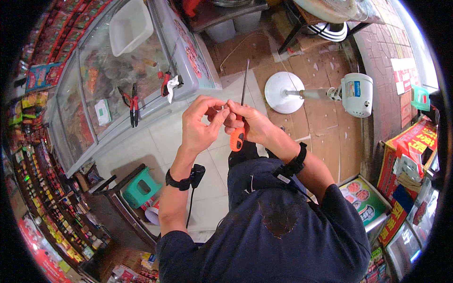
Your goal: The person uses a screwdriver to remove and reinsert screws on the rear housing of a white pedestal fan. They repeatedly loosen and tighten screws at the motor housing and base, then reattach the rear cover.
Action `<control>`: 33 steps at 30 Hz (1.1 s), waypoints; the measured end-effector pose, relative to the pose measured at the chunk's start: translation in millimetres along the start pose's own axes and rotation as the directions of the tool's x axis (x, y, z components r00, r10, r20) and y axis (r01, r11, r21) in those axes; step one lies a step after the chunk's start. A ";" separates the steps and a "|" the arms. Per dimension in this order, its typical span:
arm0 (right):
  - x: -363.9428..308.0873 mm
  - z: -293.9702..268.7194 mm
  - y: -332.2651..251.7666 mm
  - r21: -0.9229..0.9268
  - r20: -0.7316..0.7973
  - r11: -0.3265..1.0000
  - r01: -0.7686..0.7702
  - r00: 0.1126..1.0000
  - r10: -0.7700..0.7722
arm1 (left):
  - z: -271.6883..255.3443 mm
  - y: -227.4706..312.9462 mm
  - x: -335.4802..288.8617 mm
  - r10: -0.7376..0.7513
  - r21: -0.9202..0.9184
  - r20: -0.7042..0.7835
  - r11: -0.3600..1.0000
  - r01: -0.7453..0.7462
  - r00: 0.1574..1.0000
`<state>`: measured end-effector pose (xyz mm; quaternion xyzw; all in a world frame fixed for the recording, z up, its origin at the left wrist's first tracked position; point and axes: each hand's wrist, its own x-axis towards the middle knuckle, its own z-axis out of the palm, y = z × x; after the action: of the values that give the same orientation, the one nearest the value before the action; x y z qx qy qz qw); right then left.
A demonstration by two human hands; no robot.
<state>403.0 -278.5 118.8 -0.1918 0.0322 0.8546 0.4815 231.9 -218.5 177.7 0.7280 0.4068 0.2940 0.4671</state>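
Observation:
My right hand is wrapped round a screwdriver with an orange and black handle, its long shaft pointing away from me. My left hand is closed in a pinch, its fingertips meeting the right thumb and finger. Whatever small thing lies between the fingertips is too small to make out. On the glass-topped freezer to the left lie red-handled pliers. Another screwdriver, red and black, rests by the freezer's edge beside a crumpled white tissue.
A white pedestal fan body lies on its side at right, its round base toward the middle. On the freezer are a white tray and a small white-green box. A green stool stands lower left. Packed shelves line the left.

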 end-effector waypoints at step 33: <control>17.5 25.1 -31.6 0.449 0.234 0.890 0.074 0.952 -0.197 | 21.5 42.6 84.5 0.259 0.038 0.044 0.965 -0.261 0.965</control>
<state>413.9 -241.5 139.8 0.0387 0.1420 0.8079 0.5707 304.8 -164.6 212.5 0.7905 0.3050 0.3297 0.4164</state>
